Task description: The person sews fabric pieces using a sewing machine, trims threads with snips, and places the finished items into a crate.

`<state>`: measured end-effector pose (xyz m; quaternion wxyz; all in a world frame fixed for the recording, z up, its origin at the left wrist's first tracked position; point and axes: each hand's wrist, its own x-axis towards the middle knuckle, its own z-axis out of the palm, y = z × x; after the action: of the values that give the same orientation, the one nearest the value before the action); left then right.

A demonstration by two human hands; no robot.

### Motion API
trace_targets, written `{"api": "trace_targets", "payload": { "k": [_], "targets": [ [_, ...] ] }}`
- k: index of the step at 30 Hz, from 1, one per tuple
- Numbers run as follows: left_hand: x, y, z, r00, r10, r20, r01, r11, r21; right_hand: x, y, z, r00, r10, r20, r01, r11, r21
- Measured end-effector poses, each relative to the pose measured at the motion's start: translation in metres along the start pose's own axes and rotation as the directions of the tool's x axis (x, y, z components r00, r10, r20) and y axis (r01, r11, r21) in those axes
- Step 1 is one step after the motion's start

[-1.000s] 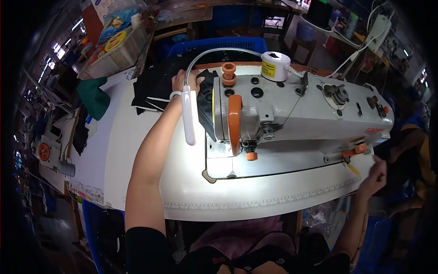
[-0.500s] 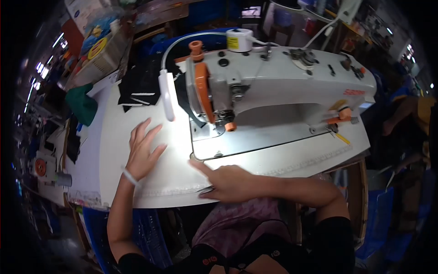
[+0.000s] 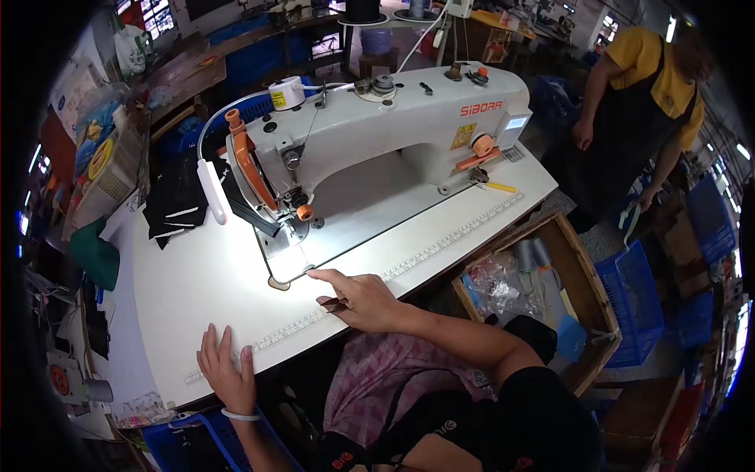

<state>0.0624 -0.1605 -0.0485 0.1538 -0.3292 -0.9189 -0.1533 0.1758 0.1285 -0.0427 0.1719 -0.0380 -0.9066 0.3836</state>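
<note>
My left hand [image 3: 228,367] rests at the table's front edge with its fingers spread and nothing in them. My right hand [image 3: 360,300] is closed around a small dark tool [image 3: 336,305], its index finger stretched toward the edge of the metal bed plate. Behind the hands stands a white sewing machine [image 3: 362,118] with an orange lever. Black fabric pieces [image 3: 174,200] lie left of the needle area, beside the white lamp [image 3: 211,191]. A printed ruler strip [image 3: 448,240] runs along the front of the table [image 3: 181,299].
An open wooden drawer [image 3: 586,275] with thread cones and plastic bags is at the right. Beyond it are a blue crate [image 3: 631,307] and a person [image 3: 637,118] in a yellow top. Green cloth [image 3: 96,253] and a basket [image 3: 118,169] are at the left.
The view has turned right. My left hand has left the black fabric and come down to the front edge. My right hand has come from the far right to the front of the machine.
</note>
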Motion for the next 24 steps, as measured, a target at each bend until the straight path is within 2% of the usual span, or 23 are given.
{"api": "trace_targets", "payload": {
  "k": [3,4,8,19,22,24],
  "targets": [
    [-0.006,-0.003,0.014,0.989,-0.032,-0.145,0.021,0.997,-0.077,0.002,0.000,0.003,0.999,-0.037,-0.030,0.036,0.999,-0.025],
    [-0.005,0.003,0.015,0.966,-0.029,-0.256,0.002,0.994,-0.106,0.001,0.003,0.006,0.996,-0.070,-0.048,0.069,0.997,-0.027],
    [-0.011,-0.001,0.026,0.923,-0.005,-0.384,-0.035,0.995,-0.097,0.000,0.005,0.008,0.993,-0.095,-0.064,0.093,0.995,-0.042],
    [-0.012,-0.001,0.034,0.871,-0.005,-0.491,-0.034,0.997,-0.071,0.000,0.006,0.009,0.987,-0.144,-0.068,0.144,0.990,-0.001],
    [-0.012,0.002,0.032,0.872,-0.010,-0.490,-0.027,0.997,-0.070,0.000,0.006,0.002,0.994,-0.112,0.014,0.111,0.993,0.047],
    [-0.013,0.001,0.033,0.873,-0.006,-0.488,-0.028,0.998,-0.064,-0.004,0.009,-0.012,0.995,-0.097,0.019,0.093,0.983,0.159]
  ]
}}
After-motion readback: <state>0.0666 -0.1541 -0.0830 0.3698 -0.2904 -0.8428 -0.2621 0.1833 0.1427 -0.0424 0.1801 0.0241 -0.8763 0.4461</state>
